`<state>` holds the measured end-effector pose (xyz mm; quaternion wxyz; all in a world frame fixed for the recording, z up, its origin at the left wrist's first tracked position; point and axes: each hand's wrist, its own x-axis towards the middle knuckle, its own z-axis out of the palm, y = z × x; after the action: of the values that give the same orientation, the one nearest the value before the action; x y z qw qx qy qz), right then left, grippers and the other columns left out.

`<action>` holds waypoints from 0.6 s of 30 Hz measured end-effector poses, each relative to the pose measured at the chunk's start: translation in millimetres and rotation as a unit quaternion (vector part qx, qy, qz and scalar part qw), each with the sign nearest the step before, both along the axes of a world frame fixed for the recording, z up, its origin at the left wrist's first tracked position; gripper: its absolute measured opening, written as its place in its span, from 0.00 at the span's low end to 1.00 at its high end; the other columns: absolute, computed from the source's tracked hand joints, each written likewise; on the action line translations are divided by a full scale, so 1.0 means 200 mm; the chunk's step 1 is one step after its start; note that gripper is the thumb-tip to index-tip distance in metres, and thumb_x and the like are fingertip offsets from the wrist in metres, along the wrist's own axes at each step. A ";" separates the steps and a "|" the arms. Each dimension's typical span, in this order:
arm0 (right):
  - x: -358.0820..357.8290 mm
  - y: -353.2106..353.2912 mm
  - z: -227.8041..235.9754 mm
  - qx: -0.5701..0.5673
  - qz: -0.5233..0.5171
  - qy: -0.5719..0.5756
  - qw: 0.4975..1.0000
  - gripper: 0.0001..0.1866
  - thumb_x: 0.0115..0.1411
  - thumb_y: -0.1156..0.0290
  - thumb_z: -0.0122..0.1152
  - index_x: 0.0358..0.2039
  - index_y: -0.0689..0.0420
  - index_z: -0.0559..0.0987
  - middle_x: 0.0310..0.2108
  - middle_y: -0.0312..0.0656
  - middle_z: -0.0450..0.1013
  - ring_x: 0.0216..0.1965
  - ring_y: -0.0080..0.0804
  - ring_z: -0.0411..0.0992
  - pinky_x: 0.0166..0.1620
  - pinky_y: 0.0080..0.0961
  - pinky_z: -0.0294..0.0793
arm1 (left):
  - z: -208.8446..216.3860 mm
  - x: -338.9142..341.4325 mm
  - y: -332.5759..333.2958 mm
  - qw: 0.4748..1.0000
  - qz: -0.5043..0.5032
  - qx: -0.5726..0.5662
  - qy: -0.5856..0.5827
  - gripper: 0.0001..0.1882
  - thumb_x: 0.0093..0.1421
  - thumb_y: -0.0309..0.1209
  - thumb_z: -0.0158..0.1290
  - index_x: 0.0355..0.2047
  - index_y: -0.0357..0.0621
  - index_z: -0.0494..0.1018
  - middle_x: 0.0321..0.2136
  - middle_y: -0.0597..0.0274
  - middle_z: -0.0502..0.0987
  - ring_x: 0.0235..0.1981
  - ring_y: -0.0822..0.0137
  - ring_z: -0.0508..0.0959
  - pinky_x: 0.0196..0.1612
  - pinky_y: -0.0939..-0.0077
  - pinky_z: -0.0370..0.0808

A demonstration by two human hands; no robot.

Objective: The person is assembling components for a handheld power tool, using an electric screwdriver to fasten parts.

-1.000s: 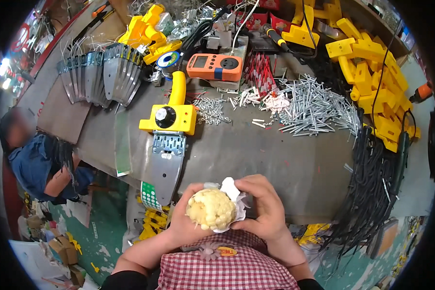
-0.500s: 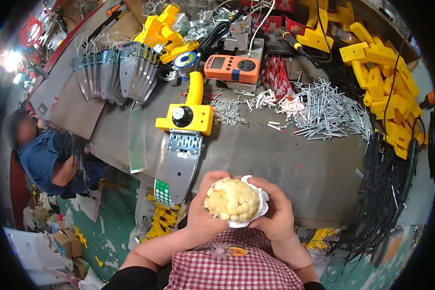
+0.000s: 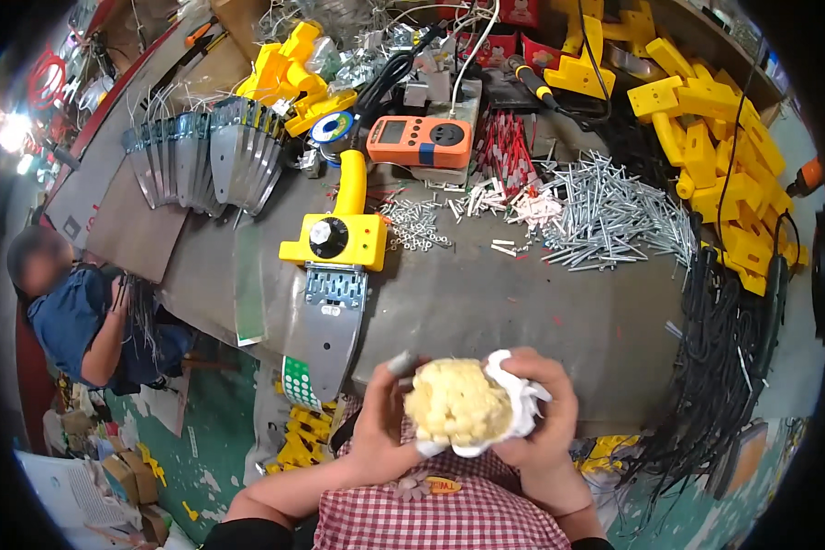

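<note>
A pale-yellow lumpy ball [image 3: 456,403], like a small cauliflower head, is held above the table's front edge. White crumpled wrapping [image 3: 521,403] covers its right side and underside. My right hand [image 3: 548,412] is closed round the wrapped side. My left hand [image 3: 382,423] cups the left side, with its thumb at the ball's lower edge and its upper fingers partly apart. Pale coverings show on the left thumb and one fingertip. Left of my hands lies a yellow-handled tool [image 3: 339,234] with a black dial and a flat metal blade [image 3: 332,335].
An orange meter [image 3: 420,140], loose screws [image 3: 605,215] and a solder spool [image 3: 332,128] lie toward the back. Yellow housings [image 3: 706,137] are heaped at right, above black cables [image 3: 720,357]. Metal blades [image 3: 247,156] stand at left. Another person [image 3: 78,312] sits at far left.
The ball has turned in my hands, and more white wrapping shows on its right. My left fingers have loosened and spread from its side. The whole view has shifted slightly.
</note>
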<state>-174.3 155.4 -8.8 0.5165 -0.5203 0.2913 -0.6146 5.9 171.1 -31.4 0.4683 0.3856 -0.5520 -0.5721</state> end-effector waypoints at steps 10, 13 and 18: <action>0.06 0.05 0.34 -0.180 0.007 -0.125 0.976 0.11 0.55 0.65 0.55 0.36 0.57 0.71 0.33 0.52 0.71 0.29 0.35 0.71 0.31 0.28 0.72 | -0.26 0.02 0.05 0.881 -0.392 -0.038 -0.261 0.25 0.53 0.34 0.52 0.51 0.40 0.62 0.40 0.50 0.68 0.44 0.51 0.69 0.46 0.62 0.67; 0.00 0.05 0.36 -0.170 0.064 -0.089 0.979 0.10 0.52 0.69 0.59 0.33 0.58 0.71 0.31 0.55 0.70 0.27 0.38 0.71 0.28 0.29 0.72 | -0.20 0.00 0.01 0.885 -0.365 -0.063 -0.282 0.23 0.54 0.33 0.51 0.50 0.40 0.62 0.40 0.50 0.69 0.44 0.51 0.69 0.46 0.62 0.67; 0.04 0.09 0.32 -0.227 0.039 -0.092 0.969 0.09 0.49 0.72 0.61 0.30 0.59 0.72 0.27 0.53 0.70 0.22 0.37 0.70 0.24 0.28 0.72 | -0.23 0.00 0.03 0.873 -0.381 -0.062 -0.298 0.23 0.54 0.34 0.51 0.49 0.40 0.62 0.41 0.50 0.69 0.45 0.50 0.68 0.47 0.61 0.66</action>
<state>-166.6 173.2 55.9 0.4335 -0.5757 0.0748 -0.6892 6.0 177.4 -77.8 0.0504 0.2677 -0.8038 -0.5289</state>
